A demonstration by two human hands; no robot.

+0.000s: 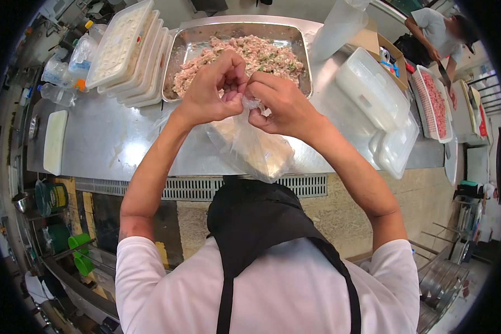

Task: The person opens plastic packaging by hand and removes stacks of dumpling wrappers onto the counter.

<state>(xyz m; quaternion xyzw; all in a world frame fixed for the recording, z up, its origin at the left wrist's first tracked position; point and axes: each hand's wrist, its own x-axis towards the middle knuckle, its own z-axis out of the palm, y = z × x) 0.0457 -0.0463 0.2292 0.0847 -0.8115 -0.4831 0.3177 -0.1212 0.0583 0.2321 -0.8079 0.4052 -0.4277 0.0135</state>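
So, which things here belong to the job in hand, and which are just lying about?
Seemingly in the job:
clear bag, held by left hand and right hand
pale contents inside it
perhaps the metal tray of mince

Seemingly just lying about:
plastic bottles
white board

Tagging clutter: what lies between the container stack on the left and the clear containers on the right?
Head view: the metal tray of mince, its near edge partly hidden by the left hand and right hand, and translucent plastic at its right.
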